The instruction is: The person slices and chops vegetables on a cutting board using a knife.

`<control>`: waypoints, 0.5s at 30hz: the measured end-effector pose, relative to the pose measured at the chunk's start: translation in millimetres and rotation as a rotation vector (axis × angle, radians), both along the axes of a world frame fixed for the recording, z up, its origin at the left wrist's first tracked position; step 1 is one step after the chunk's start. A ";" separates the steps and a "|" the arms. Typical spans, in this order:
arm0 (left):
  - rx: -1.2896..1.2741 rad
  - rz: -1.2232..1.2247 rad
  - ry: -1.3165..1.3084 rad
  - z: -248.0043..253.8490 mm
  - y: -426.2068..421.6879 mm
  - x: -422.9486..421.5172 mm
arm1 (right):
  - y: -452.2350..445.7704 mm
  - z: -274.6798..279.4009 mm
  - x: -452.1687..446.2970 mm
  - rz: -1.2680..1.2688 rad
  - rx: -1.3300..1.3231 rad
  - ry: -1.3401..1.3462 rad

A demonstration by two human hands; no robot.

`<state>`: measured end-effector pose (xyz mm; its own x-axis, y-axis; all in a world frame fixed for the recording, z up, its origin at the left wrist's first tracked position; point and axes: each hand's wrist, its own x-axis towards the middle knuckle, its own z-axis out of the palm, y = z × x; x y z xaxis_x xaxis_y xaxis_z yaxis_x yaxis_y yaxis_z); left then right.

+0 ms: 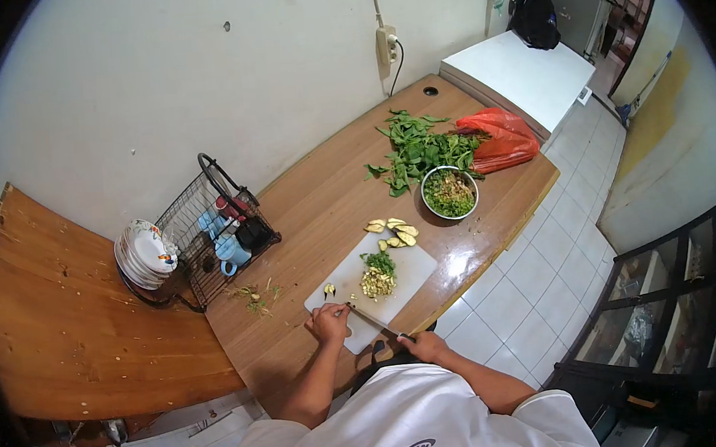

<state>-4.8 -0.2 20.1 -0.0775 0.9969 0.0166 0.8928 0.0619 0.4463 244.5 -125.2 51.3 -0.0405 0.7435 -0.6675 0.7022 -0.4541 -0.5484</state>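
My right hand [425, 347] is closed around the dark handle of a knife [375, 319]. Its blade lies low over the near left part of a white cutting board [415, 271], with the tip close to my left hand [329, 322]. The fingers of my left hand are bent and pressed together at the board's left edge; what they hold is too small to make out. Chopped pale pieces [378, 283] and chopped greens [379, 263] are heaped mid-board. Small dark-edged pieces [329, 289] lie above my left hand. Several yellowish, dark-skinned vegetable pieces [396, 232] rest at the far corner.
Beyond the board stand a bowl [450, 192] of chopped greens, loose leaves [419, 143] and a red plastic bag [501, 139]. To the left are a wire rack [200, 214] with cups, stacked plates [143, 253] and scraps [255, 297]. The wooden table's edge [493, 257] runs along the right.
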 end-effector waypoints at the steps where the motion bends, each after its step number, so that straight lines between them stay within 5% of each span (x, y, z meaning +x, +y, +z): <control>1: -0.002 0.004 0.006 0.1 0.1 0.1 | 0.8 0.0 -1.1 -0.002 0.033 -0.022; 15: -0.027 -0.010 -0.007 3.5 6.4 3.1 | 27.5 20.1 -13.5 0.014 -0.042 -0.012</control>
<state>-1.7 6.2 23.6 -0.0678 0.9976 -0.0107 0.8901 0.0653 0.4511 231.0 -97.7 71.4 -0.0429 0.7143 -0.6985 0.7149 -0.4665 -0.5209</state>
